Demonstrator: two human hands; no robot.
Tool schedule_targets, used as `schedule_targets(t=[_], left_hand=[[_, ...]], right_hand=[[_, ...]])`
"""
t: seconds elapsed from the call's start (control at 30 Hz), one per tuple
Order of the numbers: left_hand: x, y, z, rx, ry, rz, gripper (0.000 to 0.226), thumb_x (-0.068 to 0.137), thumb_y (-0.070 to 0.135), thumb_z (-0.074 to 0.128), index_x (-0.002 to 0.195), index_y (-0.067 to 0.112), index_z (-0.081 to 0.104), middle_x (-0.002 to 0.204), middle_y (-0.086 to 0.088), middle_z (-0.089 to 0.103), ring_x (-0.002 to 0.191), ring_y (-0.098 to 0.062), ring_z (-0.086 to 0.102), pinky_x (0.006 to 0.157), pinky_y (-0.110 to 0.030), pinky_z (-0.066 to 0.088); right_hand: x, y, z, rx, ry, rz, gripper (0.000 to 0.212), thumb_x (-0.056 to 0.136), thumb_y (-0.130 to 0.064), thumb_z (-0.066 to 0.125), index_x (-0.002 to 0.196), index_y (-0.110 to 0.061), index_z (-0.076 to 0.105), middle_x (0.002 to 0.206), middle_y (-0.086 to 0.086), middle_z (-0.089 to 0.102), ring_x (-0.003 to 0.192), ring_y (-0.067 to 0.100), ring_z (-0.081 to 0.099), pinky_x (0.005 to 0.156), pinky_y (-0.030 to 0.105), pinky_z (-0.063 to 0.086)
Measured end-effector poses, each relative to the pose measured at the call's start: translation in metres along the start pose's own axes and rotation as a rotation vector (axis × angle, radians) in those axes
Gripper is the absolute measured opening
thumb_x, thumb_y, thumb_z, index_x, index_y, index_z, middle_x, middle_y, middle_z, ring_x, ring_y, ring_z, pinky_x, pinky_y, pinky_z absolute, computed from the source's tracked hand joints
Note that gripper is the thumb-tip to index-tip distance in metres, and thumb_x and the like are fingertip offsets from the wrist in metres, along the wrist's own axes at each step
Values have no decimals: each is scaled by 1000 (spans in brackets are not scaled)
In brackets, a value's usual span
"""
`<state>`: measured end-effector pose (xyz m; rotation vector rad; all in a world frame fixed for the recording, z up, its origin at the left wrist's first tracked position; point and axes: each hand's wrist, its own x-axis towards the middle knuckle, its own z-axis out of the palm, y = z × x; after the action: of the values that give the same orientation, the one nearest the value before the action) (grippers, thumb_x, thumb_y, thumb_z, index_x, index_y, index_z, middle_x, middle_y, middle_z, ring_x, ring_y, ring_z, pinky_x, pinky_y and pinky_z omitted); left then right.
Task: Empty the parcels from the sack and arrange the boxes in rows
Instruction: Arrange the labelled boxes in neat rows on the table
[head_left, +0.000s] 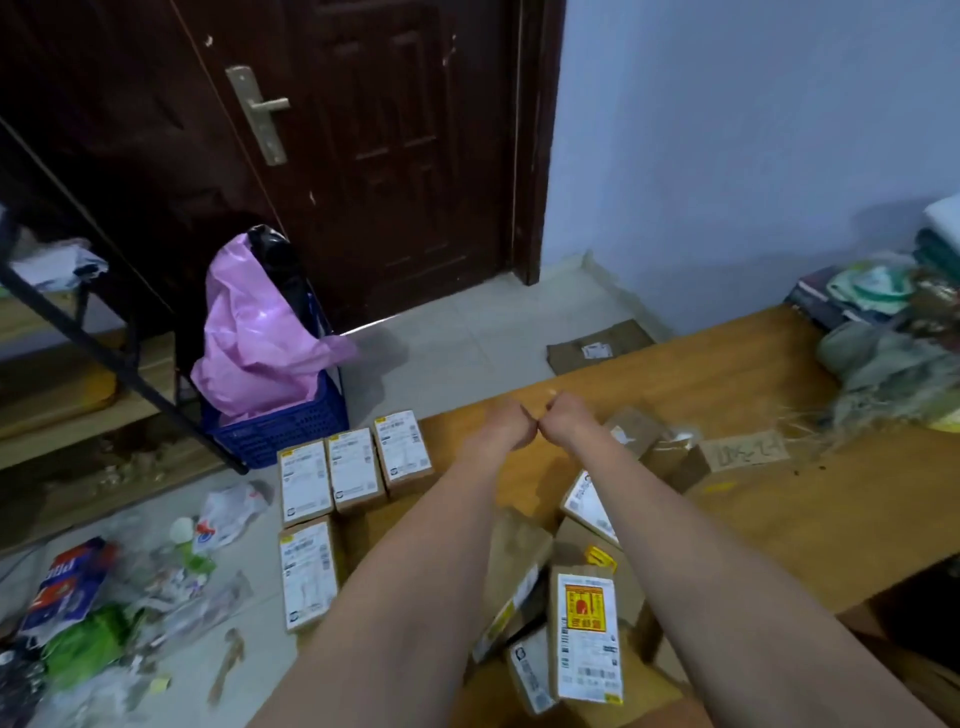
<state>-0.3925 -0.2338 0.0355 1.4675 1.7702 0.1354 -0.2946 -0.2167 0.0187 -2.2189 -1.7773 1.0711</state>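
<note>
Left hand: left hand (506, 423) stretched out over the wooden board (779, 499), fingers curled into a fist, nothing visible in it.
Right hand: right hand (566, 418) likewise clenched with nothing seen in it, knuckles touching the left.
Sack: the greyish sack (883, 374) lies at 2 o'clock from the fists, well apart; the right hand is the nearer.
Loose pile: unsorted boxes (587, 597) at 6 o'clock, under the forearms, long axes at mixed angles.
Rows: back row of three boxes (353, 470) at 8 o'clock from the fists, long axes running 12 to 6; one box (309, 574) starts a second row nearer the person.
Judgement: the next pick is likely from the pile, either hand serving equally.
Writing: handwritten card (748, 452), partly legible, perhaps "DK-2-1"; red-and-yellow label (587, 608), characters unreadable; white shipping labels too blurred.
</note>
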Motion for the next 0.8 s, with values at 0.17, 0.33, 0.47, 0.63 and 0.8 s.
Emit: schedule_targets(t=[0.17, 0.33, 0.47, 0.63, 0.8], left_hand=[[13, 29, 58, 129, -160, -74, 35, 98, 21, 47, 126, 4, 60, 131, -15, 61, 118, -32, 60, 92, -35, 50], [27, 31, 93, 153, -271, -63, 31, 100, 26, 41, 116, 9, 62, 126, -14, 60, 90, -23, 61, 73, -29, 45], [44, 26, 117, 244, -291, -118, 34, 101, 19, 40, 129, 5, 54, 133, -16, 57, 117, -30, 57, 98, -40, 46], [64, 17, 137, 269, -319, -186, 43, 100, 26, 42, 139, 9, 46, 145, -13, 48, 130, -30, 48, 109, -45, 40], [65, 21, 134, 236, -371, -237, 47, 105, 28, 36, 147, 6, 38, 153, -14, 38, 138, -31, 40, 114, -42, 35]], right_hand=[[12, 76, -7, -192, -151, 119, 38, 99, -20, 48, 135, -9, 55, 137, 10, 55, 128, 29, 52, 101, 34, 42], [22, 131, 13, -294, -334, 208, 34, 96, -12, 43, 129, -8, 52, 96, 10, 54, 83, 22, 52, 78, 31, 44], [26, 155, 27, -334, -422, 312, 8, 87, -11, 47, 85, -9, 54, 76, 4, 47, 85, 25, 54, 70, 33, 45], [37, 165, 31, -332, -500, 333, 42, 92, -14, 48, 132, -1, 51, 103, 8, 42, 90, 23, 45, 75, 30, 45], [29, 151, 12, -240, -521, 352, 40, 103, -18, 41, 139, -3, 47, 139, 13, 49, 119, 27, 54, 96, 33, 46]])
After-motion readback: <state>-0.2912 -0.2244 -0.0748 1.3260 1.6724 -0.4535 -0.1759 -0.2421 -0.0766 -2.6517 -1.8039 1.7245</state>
